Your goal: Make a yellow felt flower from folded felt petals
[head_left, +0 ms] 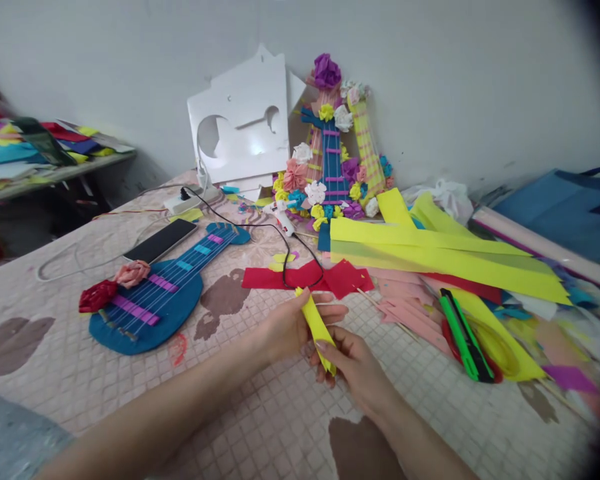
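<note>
A narrow folded strip of yellow crepe paper [317, 327] is held above the table between my two hands. My left hand [295, 323] has its thumb on the upper end, with the other fingers stretched out behind the strip. Lower down, my right hand [347, 357] pinches the strip between thumb and fingers. Just beyond them lies a piece of red crepe paper [265, 277], with a black cord [300, 235] looping over it. On the left rests a blue paper guitar [175, 287] with strings, purple and light-blue bars, a red paper flower [97, 297] and a pink one [133, 273].
A white glue gun [280, 217] stands mid-table before flower-covered guitars [333, 160]. White foam board [240, 120] leans on the wall. Yellow strips [445, 257], pink paper pieces [413, 313] and a green-and-black box cutter [465, 337] lie right. A phone [163, 241] lies behind the blue guitar.
</note>
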The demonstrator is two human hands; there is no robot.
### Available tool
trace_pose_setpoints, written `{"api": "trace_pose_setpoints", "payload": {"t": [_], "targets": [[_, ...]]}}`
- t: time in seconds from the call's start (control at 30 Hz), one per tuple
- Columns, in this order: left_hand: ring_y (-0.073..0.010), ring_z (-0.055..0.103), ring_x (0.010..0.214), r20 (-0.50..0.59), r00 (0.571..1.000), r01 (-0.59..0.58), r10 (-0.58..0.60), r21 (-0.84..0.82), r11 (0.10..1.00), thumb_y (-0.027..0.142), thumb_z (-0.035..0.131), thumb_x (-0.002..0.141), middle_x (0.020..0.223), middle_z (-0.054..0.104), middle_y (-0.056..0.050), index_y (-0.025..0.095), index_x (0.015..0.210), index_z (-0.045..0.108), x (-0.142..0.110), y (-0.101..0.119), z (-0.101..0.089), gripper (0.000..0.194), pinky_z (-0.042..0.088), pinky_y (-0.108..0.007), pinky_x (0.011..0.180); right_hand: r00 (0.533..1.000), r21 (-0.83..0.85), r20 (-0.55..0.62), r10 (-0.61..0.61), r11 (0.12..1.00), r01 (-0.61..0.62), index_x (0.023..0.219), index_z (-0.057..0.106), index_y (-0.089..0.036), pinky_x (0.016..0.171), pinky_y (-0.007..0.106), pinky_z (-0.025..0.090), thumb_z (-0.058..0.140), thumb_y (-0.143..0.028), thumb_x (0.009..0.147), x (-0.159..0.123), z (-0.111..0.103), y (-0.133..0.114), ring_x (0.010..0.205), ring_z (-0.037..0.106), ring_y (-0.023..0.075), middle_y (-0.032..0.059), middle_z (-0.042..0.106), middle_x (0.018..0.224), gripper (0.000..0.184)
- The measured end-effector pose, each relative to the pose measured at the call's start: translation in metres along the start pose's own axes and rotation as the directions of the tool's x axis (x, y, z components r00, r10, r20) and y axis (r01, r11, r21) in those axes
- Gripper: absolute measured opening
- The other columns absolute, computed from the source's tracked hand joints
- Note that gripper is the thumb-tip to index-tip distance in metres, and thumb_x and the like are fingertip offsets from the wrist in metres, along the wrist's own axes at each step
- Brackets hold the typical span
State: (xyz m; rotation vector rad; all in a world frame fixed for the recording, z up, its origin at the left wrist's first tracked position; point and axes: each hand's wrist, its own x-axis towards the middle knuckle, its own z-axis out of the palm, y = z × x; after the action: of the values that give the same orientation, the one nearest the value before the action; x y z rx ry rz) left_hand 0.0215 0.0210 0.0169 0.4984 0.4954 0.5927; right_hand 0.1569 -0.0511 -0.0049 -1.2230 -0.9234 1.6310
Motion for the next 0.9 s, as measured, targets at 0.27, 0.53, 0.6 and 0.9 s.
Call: {"api": "trace_pose_setpoints", "payload": {"t": [0.27, 0.53, 0.6, 0.9], "targets": [[-0.0081, 0.051, 0.049, 0.036, 0.999, -0.025, 0.019, 0.185, 0.982, 0.037, 0.062, 0.082, 0.083, 0.065, -0.009, 0.011, 0.105, 0.062, -0.005, -0.015, -0.001, 0.035, 0.037, -0.022, 0.048, 0.998, 0.106, -0.052, 0.020, 0.994, -0.014, 0.079, 0.059, -0.016, 0.039, 0.018, 0.035, 0.070, -0.044, 0.074, -0.001, -0.004, 0.001, 0.045, 0.055, 0.0080, 0.0002, 0.063, 0.065, 0.030], [-0.0180, 0.065, 0.076, -0.105, 0.994, -0.009, 0.022, 0.125, 0.992, 0.021, 0.047, 0.090, 0.099, 0.067, -0.016, 0.006, 0.096, 0.065, -0.001, -0.006, -0.006, 0.024, 0.050, -0.026, 0.064, 0.992, -0.258, 0.012, -0.122, 0.958, 0.121, 0.080, 0.056, -0.017, 0.045, 0.022, 0.040, 0.054, -0.052, 0.083, -0.002, -0.015, -0.012, 0.055, 0.055, 0.0117, 0.0011, 0.058, 0.067, 0.035], [-0.0202, 0.066, 0.088, -0.145, 0.989, 0.022, -0.006, 0.104, 0.994, 0.017, 0.045, 0.091, 0.104, 0.067, -0.017, 0.006, 0.094, 0.065, -0.002, -0.002, -0.005, 0.023, 0.050, -0.028, 0.075, 0.959, -0.393, -0.104, -0.264, 0.897, 0.205, 0.073, 0.052, -0.018, 0.045, 0.022, 0.037, 0.052, -0.050, 0.086, -0.002, -0.023, -0.016, 0.051, 0.048, 0.0093, -0.0022, 0.051, 0.060, 0.034], [-0.0179, 0.068, 0.074, -0.029, 0.991, 0.134, -0.131, 0.185, 0.974, 0.018, 0.046, 0.091, 0.088, 0.070, -0.014, 0.008, 0.094, 0.064, -0.009, -0.018, -0.003, 0.021, 0.050, -0.030, 0.072, 0.877, -0.473, -0.180, -0.445, 0.821, 0.320, 0.090, 0.056, -0.021, 0.062, 0.027, 0.047, 0.058, -0.044, 0.082, -0.002, -0.022, -0.021, 0.072, 0.057, 0.0149, 0.0032, 0.059, 0.086, 0.025]]}}
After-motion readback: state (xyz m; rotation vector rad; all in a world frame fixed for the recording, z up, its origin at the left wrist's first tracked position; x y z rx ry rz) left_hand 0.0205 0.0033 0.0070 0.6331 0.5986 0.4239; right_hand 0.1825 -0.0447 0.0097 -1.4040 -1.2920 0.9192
